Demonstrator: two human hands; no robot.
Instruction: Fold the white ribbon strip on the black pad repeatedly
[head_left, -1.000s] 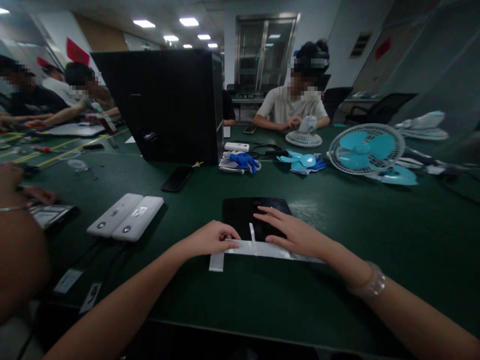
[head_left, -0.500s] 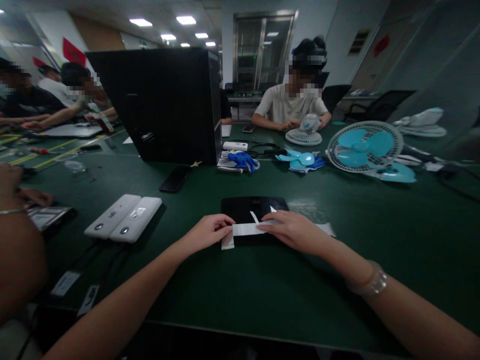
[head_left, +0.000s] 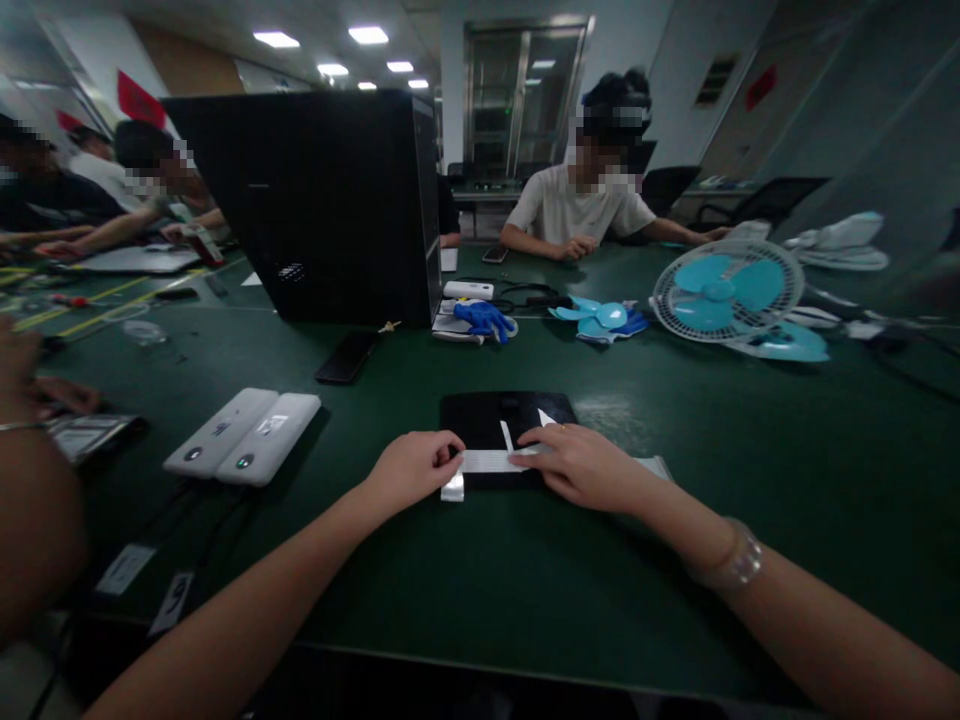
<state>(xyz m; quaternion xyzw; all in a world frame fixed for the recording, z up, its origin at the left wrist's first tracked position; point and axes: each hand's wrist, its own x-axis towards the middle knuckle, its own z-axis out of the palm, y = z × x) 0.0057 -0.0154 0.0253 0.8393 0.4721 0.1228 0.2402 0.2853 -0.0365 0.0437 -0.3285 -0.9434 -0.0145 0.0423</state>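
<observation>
A white flat ribbon cable (head_left: 487,461) lies across a dark flat panel (head_left: 480,408) on the table before me. My left hand (head_left: 416,465) is closed in a pinch at the cable's left end, where a short shiny flap (head_left: 452,488) hangs down. Farther along the cable, my right hand (head_left: 592,465) holds it with thumb and fingertips, the fingers fairly straight and covering its middle. A pale end (head_left: 657,466) shows beyond that hand. Beside the right fingertips, a narrow white strip (head_left: 505,436) angles up over the panel.
Two white devices (head_left: 274,440) with cables lie to my left, near another person's arm (head_left: 37,480). A phone (head_left: 347,357), a black computer case (head_left: 322,210), blue gloves (head_left: 484,320) and fan parts (head_left: 718,290) stand farther back. A person (head_left: 577,205) sits opposite.
My hands stay on the ribbon cable with only slight shifts. The flap at its left end looks brighter. The person opposite has reached an arm sideways, and the small fan has left the spot before them.
</observation>
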